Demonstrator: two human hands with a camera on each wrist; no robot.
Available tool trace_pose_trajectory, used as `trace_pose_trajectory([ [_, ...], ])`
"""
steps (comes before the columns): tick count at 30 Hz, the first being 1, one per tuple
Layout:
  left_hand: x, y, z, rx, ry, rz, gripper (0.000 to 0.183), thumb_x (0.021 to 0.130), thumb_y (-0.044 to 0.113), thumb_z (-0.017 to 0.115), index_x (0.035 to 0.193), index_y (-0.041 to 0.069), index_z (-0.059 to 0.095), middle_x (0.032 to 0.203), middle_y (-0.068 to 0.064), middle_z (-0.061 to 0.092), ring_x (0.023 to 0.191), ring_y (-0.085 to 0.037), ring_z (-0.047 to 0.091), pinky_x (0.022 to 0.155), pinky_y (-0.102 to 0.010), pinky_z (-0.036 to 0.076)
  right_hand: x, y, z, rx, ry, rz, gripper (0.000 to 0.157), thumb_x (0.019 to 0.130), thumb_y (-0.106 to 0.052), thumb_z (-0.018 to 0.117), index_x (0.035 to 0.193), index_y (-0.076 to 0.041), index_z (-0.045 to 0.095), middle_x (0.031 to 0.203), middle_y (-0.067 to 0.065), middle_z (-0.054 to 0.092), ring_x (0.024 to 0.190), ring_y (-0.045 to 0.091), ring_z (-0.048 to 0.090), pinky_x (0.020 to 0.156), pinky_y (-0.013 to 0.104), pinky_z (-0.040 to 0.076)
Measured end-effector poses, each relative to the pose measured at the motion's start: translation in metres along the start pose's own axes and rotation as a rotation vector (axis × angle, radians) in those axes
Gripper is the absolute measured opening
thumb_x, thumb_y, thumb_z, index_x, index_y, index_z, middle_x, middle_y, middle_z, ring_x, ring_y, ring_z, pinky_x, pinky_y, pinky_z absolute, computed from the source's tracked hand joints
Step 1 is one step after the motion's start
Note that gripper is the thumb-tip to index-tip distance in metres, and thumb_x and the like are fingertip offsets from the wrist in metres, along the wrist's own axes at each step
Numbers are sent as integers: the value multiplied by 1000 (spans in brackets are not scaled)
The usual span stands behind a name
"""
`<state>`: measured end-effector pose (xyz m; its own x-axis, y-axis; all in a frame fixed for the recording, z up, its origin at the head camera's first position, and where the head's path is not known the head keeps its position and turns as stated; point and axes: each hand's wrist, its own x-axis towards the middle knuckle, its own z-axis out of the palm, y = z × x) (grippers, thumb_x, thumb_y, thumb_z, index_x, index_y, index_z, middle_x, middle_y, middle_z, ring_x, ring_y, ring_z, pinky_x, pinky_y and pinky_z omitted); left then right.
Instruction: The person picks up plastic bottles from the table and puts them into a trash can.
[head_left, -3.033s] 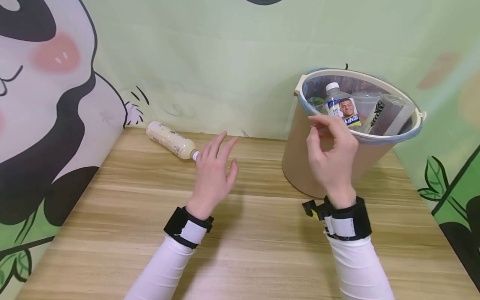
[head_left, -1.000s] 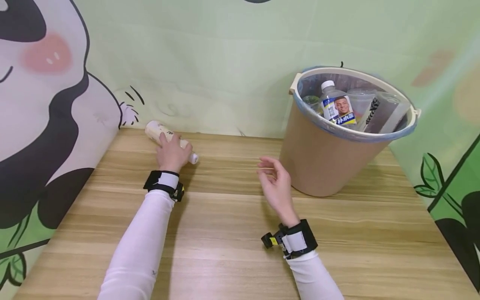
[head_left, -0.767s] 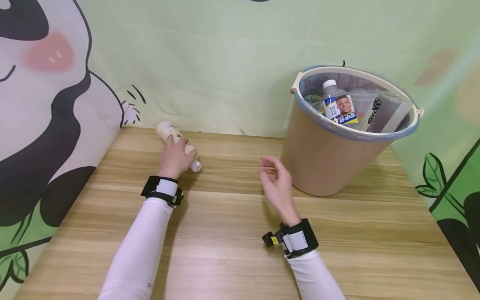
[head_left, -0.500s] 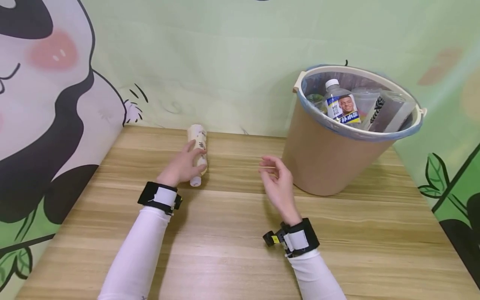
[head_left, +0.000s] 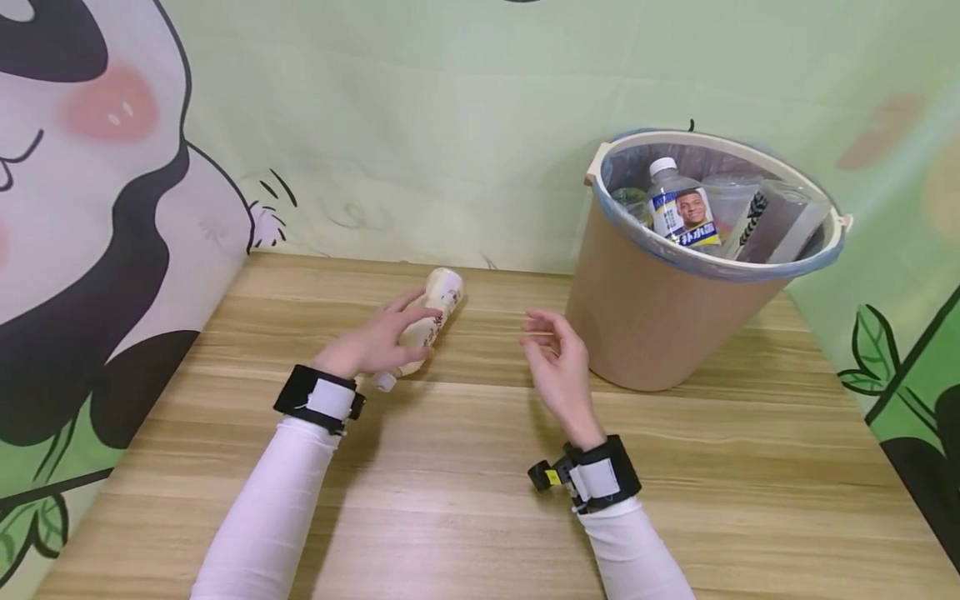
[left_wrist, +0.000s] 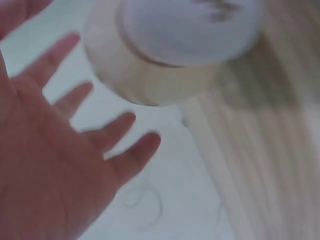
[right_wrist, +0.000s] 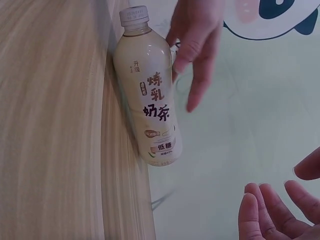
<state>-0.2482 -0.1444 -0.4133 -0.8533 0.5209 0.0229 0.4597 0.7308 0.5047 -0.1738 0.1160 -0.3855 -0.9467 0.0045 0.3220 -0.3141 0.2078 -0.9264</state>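
Note:
A milk tea bottle with a white cap and a cream label lies on its side on the wooden table, its cap toward the person. My left hand reaches over it from the left, fingers spread. In the left wrist view the bottle's cap looms large and blurred beside the splayed fingers, which do not wrap it. From the right wrist view, the left hand is just behind the bottle. My right hand hovers left of the bin with relaxed, slightly bent fingers, holding nothing.
A brown bin with a blue liner stands at the back right. Inside are a clear bottle with a blue-yellow label and several plastic cups. A green panda-print backdrop rises behind the wooden table.
My left hand has come to the bottle, which has turned and shifted right, its cap now toward the person. The right hand has lowered from the bin's front to its left, then stayed there.

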Motion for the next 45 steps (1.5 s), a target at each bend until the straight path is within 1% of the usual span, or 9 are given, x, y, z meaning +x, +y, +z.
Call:
trace_pose_trajectory([
  [3, 10, 5, -5, 24, 80, -48, 63, 90, 32, 59, 144, 9, 38, 153, -25, 14, 134, -51, 20, 102, -67, 26, 0, 0, -1, -3, 3, 0, 33, 87, 8, 50, 120, 8, 54, 107, 24, 59, 96, 42, 59, 79, 39, 52],
  [7, 26, 12, -9, 53, 125, -198, 70, 92, 40, 54, 149, 11, 27, 152, -28, 12, 131, -53, 25, 104, -66, 25, 0, -1, 0, -2, -2, -1, 33, 87, 8, 50, 120, 8, 53, 107, 24, 59, 96, 41, 59, 80, 41, 52],
  [13, 43, 23, 2, 41, 71, -381, 82, 88, 40, 60, 152, 13, 17, 150, -31, 14, 118, -52, 42, 94, -62, 40, 0, -2, 1, 7, -3, -4, 32, 88, 7, 51, 120, 7, 54, 106, 24, 59, 96, 41, 59, 81, 44, 52],
  [17, 45, 28, 12, 69, 15, -423, 92, 82, 34, 69, 153, 18, 13, 149, -32, 14, 107, -48, 50, 87, -57, 47, 0, -2, 1, 8, -2, -14, 31, 88, 8, 50, 119, 7, 54, 106, 25, 59, 96, 42, 59, 80, 42, 52],
  [23, 37, 32, 22, 158, -60, -374, 104, 73, 17, 74, 153, 20, 9, 146, -32, 20, 84, -38, 58, 68, -45, 53, 1, -1, 0, 2, 5, -25, 32, 87, 9, 50, 119, 7, 55, 105, 24, 60, 94, 40, 60, 78, 39, 52],
  [29, 34, 30, 27, 173, -31, -310, 105, 71, 8, 73, 153, 23, 9, 146, -29, 22, 89, -41, 57, 70, -48, 53, 1, 0, 0, 8, 10, -18, 32, 87, 9, 51, 119, 7, 55, 105, 25, 60, 94, 40, 60, 80, 44, 52],
  [38, 24, 35, 33, 41, 203, -121, 105, 71, 8, 75, 153, 20, 10, 145, -27, 26, 90, -38, 57, 73, -47, 54, 0, 2, 0, 7, 17, -8, 32, 87, 9, 52, 119, 7, 55, 106, 26, 60, 94, 40, 59, 81, 47, 51],
  [42, 21, 44, 37, -119, 303, -61, 105, 74, 10, 74, 153, 21, 7, 147, -24, 25, 96, -35, 56, 78, -46, 54, 0, 2, 0, 5, 14, 3, 33, 87, 9, 51, 119, 8, 54, 107, 25, 60, 95, 40, 60, 82, 46, 52],
  [45, 18, 53, 41, -296, 385, -31, 103, 76, 11, 75, 153, 20, 7, 148, -20, 26, 104, -32, 53, 83, -45, 52, 0, 2, -1, 13, 8, 11, 33, 87, 9, 51, 120, 7, 54, 108, 26, 60, 96, 40, 60, 83, 45, 52],
])
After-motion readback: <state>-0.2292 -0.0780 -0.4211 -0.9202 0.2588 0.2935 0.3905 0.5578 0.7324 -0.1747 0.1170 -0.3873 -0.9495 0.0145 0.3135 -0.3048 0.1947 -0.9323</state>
